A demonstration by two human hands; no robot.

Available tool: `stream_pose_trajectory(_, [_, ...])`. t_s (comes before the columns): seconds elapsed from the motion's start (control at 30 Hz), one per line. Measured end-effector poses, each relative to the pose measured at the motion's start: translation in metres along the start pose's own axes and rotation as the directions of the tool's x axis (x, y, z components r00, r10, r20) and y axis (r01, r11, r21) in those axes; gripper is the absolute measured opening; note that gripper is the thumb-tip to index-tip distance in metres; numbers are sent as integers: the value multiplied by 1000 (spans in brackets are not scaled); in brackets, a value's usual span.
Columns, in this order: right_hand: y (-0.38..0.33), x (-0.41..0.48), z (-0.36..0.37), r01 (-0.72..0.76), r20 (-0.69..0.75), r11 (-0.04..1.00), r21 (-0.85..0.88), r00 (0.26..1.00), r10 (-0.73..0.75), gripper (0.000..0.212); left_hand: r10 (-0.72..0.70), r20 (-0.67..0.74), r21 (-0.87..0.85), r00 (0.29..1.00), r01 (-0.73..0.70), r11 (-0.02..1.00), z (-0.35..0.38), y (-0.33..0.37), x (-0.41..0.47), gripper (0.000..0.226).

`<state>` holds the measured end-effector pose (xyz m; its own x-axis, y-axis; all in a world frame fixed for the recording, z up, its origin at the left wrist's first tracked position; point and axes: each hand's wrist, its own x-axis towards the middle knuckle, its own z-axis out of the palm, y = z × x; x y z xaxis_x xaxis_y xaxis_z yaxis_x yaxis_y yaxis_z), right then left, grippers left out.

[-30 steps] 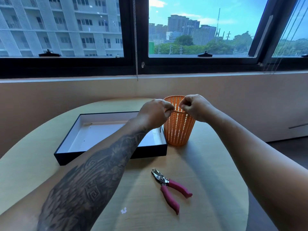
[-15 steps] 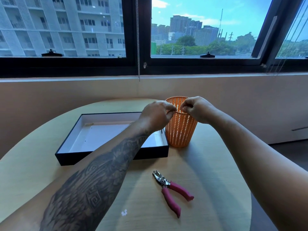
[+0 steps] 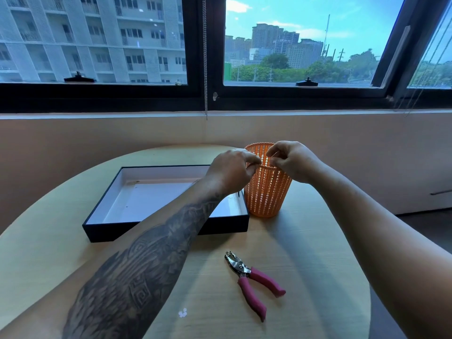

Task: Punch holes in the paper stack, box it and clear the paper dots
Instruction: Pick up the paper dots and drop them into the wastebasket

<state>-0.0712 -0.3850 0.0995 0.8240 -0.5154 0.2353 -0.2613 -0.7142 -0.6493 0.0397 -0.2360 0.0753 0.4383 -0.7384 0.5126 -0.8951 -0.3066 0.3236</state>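
Observation:
An orange mesh basket [image 3: 265, 196] stands upright at the far middle of the table. My left hand [image 3: 232, 167] is at its near rim, with curled fingers pinched together and touching the rim. My right hand [image 3: 292, 160] hovers just over the opening, thumb and forefinger pinched. Whatever they pinch is too small to see. The pink-handled hole punch [image 3: 252, 281] lies on the table in front of the basket. A few white paper dots [image 3: 182, 313] lie near the front edge. The white paper stack [image 3: 156, 201] lies inside the black box [image 3: 166, 230].
The round wooden table [image 3: 318, 277] ends close on the right, with dark floor beyond. A beige wall and a window sill stand behind the basket. My tattooed left forearm crosses over the box's right corner.
Both hands stay over the basket's rim. The right hand's fingertips have lifted and parted slightly from the left's. Box, punch and dots have not moved.

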Motion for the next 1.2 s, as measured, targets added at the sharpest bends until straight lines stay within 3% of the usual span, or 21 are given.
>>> stream_pose_trajectory(0.47, [-3,-1,1,-35,17,999,30,999,35,22,-15,24,-2,1000,15,1000,-3,4,-2,27])
stream_pose_trajectory(0.6, [3,-6,2,103,-61,994,-44,993,-105,20,-1,71,5,997,0,1000,-5,6,-7,33])
stream_pose_trajectory(0.73, [0,-21,2,264,-171,942,-210,938,-301,20,-39,102,-2,994,39,999,-9,3,-23,55])
stream_pose_trajectory(0.83, [-10,-39,9,322,-185,894,-311,902,-390,20,-48,89,-34,995,51,998,-16,-7,-45,51])
stream_pose_trajectory(1.0, [-28,-79,40,420,-92,851,-317,879,-468,17,-81,46,-92,996,84,992,-26,-26,-104,31])
stream_pose_trajectory(1.2, [-41,-141,105,477,114,860,-180,879,-463,18,-170,95,-117,981,180,977,-30,-46,-185,18])
